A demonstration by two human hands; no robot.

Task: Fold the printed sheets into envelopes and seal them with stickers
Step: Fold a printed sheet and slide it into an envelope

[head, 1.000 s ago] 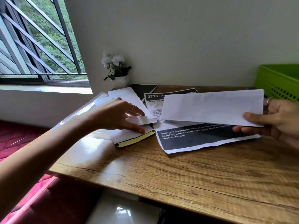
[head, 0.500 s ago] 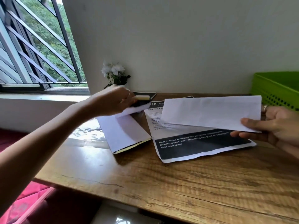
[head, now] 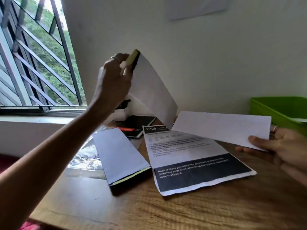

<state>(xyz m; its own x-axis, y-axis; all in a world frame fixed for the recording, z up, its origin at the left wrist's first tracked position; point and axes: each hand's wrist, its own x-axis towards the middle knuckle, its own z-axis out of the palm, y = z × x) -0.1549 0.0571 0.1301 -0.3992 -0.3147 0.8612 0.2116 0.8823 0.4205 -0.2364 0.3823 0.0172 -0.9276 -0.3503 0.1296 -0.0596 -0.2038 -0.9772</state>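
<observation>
Pinching a yellow-edged white sheet [head: 152, 90] aloft, left hand [head: 114, 80] above desk's [head: 182, 211] rear edge. Right hand [head: 282, 146] grips folded white envelope [head: 221, 127] at right edge. Printed sheet [head: 191, 156] between, headed "2720", band reading "desk workspace"; finer text blurred. Flowerpot [head: 120, 114] mostly hidden.

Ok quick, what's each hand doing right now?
Left hand: raised, gripping a white sheet by its top, along with something yellowish I can't identify.
Right hand: pinching a folded white paper at its end.
</observation>
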